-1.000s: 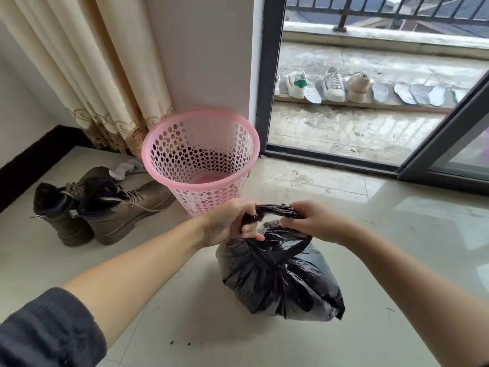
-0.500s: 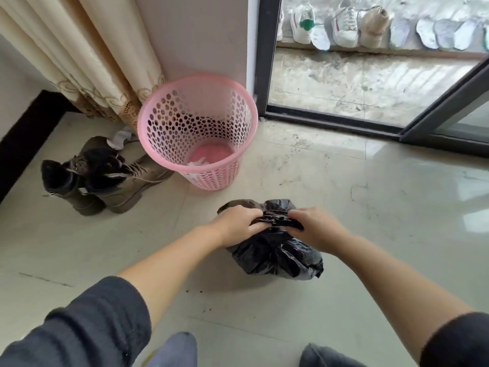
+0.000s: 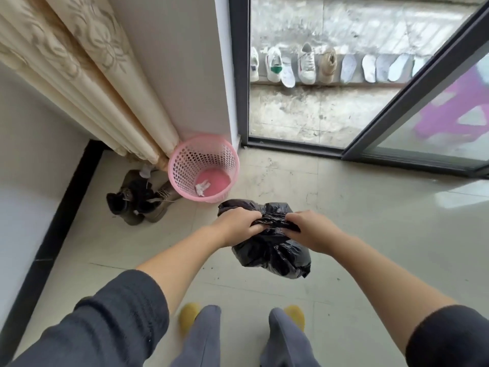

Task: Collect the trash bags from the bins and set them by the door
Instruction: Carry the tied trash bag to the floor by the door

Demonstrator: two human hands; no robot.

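Two hands on one black trash bag (image 3: 275, 258), mid-frame
Left hand (image 3: 238, 226) and right hand (image 3: 309, 229) both have a tight grip on its bunched top; pink bin (image 3: 203, 168) sits just above-left.

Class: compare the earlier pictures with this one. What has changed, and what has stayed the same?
The camera rose, so the person's legs now show. Both hands, left and right, closed in on the gathered neck of the black bag. Unchanged: both still grip it; pink bin stays by the curtain.
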